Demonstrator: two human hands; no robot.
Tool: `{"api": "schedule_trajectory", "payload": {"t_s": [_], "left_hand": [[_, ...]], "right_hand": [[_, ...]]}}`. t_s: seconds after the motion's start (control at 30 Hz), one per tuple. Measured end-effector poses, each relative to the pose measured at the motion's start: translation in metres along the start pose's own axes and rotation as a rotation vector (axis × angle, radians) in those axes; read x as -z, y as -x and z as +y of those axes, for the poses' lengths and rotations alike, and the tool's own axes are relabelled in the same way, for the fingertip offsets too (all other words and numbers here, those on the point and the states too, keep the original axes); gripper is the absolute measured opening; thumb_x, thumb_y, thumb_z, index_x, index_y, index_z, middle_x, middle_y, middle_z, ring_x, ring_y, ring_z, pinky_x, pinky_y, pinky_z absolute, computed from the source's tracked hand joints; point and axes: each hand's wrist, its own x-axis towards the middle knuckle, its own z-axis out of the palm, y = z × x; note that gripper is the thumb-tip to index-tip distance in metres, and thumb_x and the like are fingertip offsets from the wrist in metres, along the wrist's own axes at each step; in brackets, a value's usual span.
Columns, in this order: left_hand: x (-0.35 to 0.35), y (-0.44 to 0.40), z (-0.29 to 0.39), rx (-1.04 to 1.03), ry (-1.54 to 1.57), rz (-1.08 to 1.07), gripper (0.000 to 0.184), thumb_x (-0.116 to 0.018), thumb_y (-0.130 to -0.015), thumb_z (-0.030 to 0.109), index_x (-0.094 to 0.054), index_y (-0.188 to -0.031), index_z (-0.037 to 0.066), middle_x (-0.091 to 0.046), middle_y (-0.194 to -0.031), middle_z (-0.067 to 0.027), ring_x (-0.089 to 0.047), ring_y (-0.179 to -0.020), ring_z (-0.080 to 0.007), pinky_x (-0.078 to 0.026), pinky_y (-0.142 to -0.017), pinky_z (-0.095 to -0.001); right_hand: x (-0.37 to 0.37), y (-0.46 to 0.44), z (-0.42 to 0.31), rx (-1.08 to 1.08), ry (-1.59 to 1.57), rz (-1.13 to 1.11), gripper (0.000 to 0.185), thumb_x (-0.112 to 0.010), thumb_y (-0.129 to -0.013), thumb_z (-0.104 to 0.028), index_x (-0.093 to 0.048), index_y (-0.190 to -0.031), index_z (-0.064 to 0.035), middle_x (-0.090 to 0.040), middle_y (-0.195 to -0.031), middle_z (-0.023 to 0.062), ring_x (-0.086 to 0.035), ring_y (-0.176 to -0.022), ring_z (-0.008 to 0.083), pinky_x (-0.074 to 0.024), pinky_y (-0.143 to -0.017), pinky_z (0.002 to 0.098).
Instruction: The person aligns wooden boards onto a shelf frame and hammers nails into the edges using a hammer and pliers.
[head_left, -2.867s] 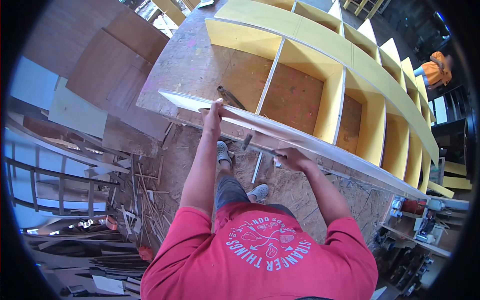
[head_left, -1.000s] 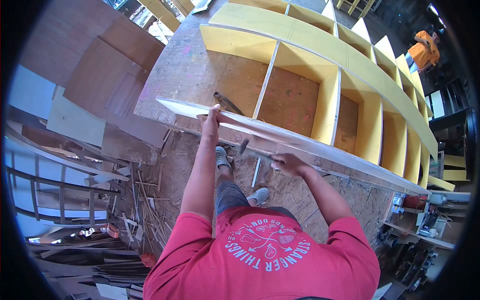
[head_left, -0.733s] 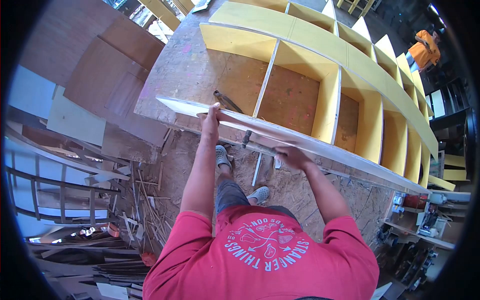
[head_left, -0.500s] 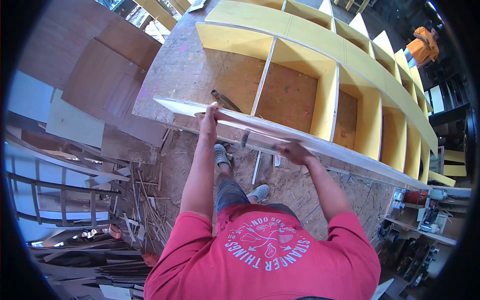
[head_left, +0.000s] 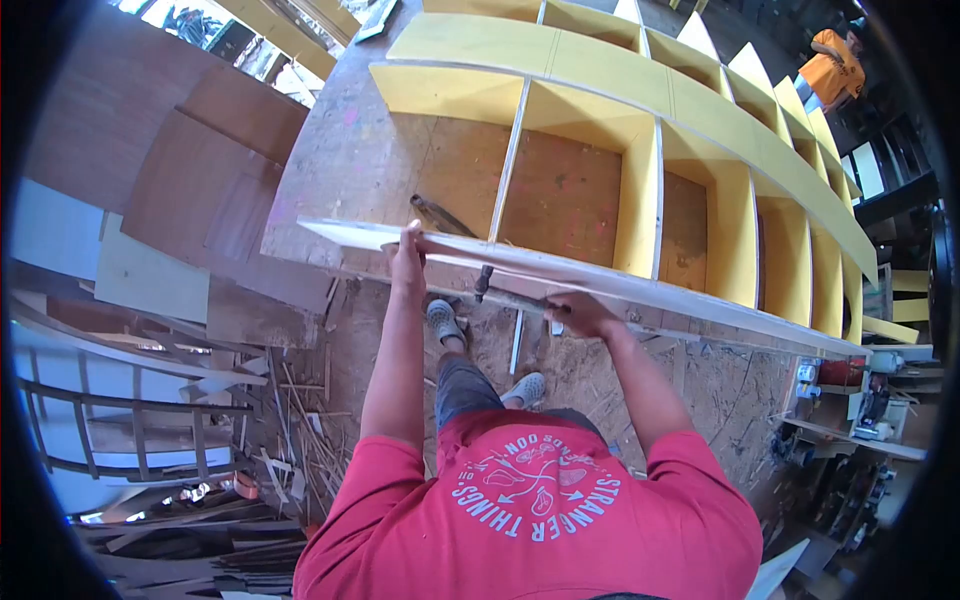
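My left hand point(head_left: 407, 262) grips the near long board point(head_left: 600, 292) of a yellow wooden frame, close to the board's left end, thumb on its top edge. Wrapped round the handle of a hammer point(head_left: 515, 297), my right hand point(head_left: 583, 316) is to the right of the left one. The hammer head is beside the outer face of the board; whether it touches cannot be made out. A dark tool point(head_left: 440, 216) lies on the workbench point(head_left: 330, 170) behind the board. Yellow dividers point(head_left: 637, 205) meet the board from the far side.
A person in an orange shirt point(head_left: 832, 70) stands at the upper right. Plywood sheets point(head_left: 200, 170) lie at the left, above curved slatted frames point(head_left: 130, 425). Wood scraps litter the ground by my feet. Shelves with tools point(head_left: 870, 400) are at the right.
The hammer has swung back and forth near the board, held in my right hand throughout. My left hand keeps its hold on the board. The view has shifted slightly.
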Motion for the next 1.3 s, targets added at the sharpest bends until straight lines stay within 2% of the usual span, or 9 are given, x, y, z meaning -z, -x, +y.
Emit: {"api": "schedule_trajectory", "payload": {"t_s": [0.13, 0.2, 0.3, 0.43, 0.63, 0.83, 1.0, 1.13, 1.3], "left_hand": [[0.002, 0.001, -0.006, -0.437, -0.317, 0.284, 0.063, -0.082, -0.089, 0.045, -0.060, -0.130, 0.002, -0.061, -0.120, -0.0118, -0.059, -0.112, -0.0215, -0.047, -0.098, -0.0348], [-0.026, 0.044, 0.035, -0.840, -0.765, 0.643, 0.077, -0.084, -0.088, 0.029, -0.049, -0.147, -0.005, -0.051, -0.153, -0.0258, -0.047, -0.145, -0.0364, -0.033, -0.124, -0.0442], [-0.048, 0.066, 0.122, -1.283, -0.928, 0.202, 0.063, -0.080, -0.090, 0.019, -0.054, -0.142, -0.005, -0.055, -0.150, -0.0254, -0.053, -0.141, -0.0376, -0.039, -0.119, -0.0445], [-0.078, -0.024, 0.159, -0.602, -1.014, -0.531, 0.035, -0.075, -0.088, 0.009, -0.070, -0.123, 0.005, -0.076, -0.110, -0.0147, -0.073, -0.113, -0.0300, -0.056, -0.096, -0.0416], [-0.096, -0.142, 0.081, -0.488, -2.094, -1.356, 0.037, -0.078, -0.083, 0.017, -0.069, -0.118, 0.007, -0.074, -0.113, -0.0167, -0.071, -0.109, -0.0370, -0.057, -0.094, -0.0503], [-0.103, -0.182, 0.044, -0.507, -2.004, -1.743, 0.057, -0.083, -0.073, 0.024, -0.066, -0.126, 0.011, -0.064, -0.133, -0.0180, -0.061, -0.127, -0.0383, -0.055, -0.102, -0.0487], [-0.090, -0.193, 0.068, -0.415, -1.891, -1.539, 0.048, -0.078, -0.075, 0.025, -0.067, -0.120, 0.010, -0.074, -0.099, -0.0172, -0.071, -0.101, -0.0451, -0.057, -0.086, -0.0500], [-0.063, -0.203, 0.102, 0.371, -1.391, -1.031, 0.019, -0.069, -0.080, 0.016, -0.063, -0.095, 0.006, -0.065, -0.075, -0.0080, -0.065, -0.064, -0.0217, -0.052, -0.057, -0.0342], [-0.125, -0.076, 0.215, 0.363, -0.895, -1.076, 0.027, -0.063, -0.077, 0.004, -0.058, -0.104, 0.006, -0.059, -0.079, -0.0021, -0.058, -0.062, -0.0130, -0.047, -0.054, -0.0287]], "right_hand": [[-0.004, 0.041, -0.018, 0.056, -0.106, 0.135, 0.043, -0.073, -0.096, -0.041, -0.068, -0.106, -0.0004, -0.069, -0.088, 0.0178, -0.068, -0.086, 0.0250, -0.0516, -0.078, 0.0412], [0.012, 0.078, -0.053, -0.024, -0.301, 0.129, 0.038, -0.080, -0.092, -0.036, -0.069, -0.100, -0.0010, -0.070, -0.081, 0.0117, -0.067, -0.078, 0.0186, -0.0522, -0.072, 0.0376], [0.007, 0.103, -0.065, -0.153, -0.593, 0.244, 0.029, -0.085, -0.090, -0.027, -0.070, -0.094, -0.0023, -0.070, -0.079, 0.0043, -0.065, -0.073, 0.0109, -0.0502, -0.066, 0.0310], [-0.005, 0.078, -0.107, -0.057, -0.611, 0.741, 0.018, -0.082, -0.094, -0.018, -0.070, -0.089, -0.0053, -0.056, -0.068, -0.0064, -0.050, -0.064, 0.0038, -0.0386, -0.058, 0.0243], [-0.034, 0.039, -0.102, -0.142, -0.871, 1.244, 0.019, -0.078, -0.099, -0.020, -0.069, -0.089, -0.0069, -0.052, -0.063, -0.0094, -0.046, -0.052, 0.0015, -0.0325, -0.048, 0.0228], [-0.037, 0.034, -0.128, -0.325, -0.788, 1.532, 0.024, -0.079, -0.098, -0.025, -0.069, -0.094, -0.0044, -0.053, -0.060, -0.0068, -0.046, -0.047, 0.0024, -0.0337, -0.042, 0.0233], [-0.057, 0.036, -0.148, -0.546, -0.868, 1.693, 0.028, -0.080, -0.097, -0.030, -0.073, -0.095, -0.0025, -0.058, -0.068, -0.0054, -0.049, -0.059, 0.0047, -0.0378, -0.053, 0.0265], [-0.074, 0.047, -0.148, -0.599, -0.924, 1.746, 0.028, -0.080, -0.097, -0.031, -0.074, -0.098, -0.0032, -0.055, -0.066, -0.0065, -0.048, -0.058, 0.0044, -0.0355, -0.051, 0.0265], [-0.065, 0.064, -0.156, -0.378, -1.105, 1.723, 0.025, -0.074, -0.102, -0.029, -0.074, -0.108, -0.0046, -0.054, -0.071, -0.0080, -0.044, -0.057, 0.0026, -0.0335, -0.050, 0.0250]]}}
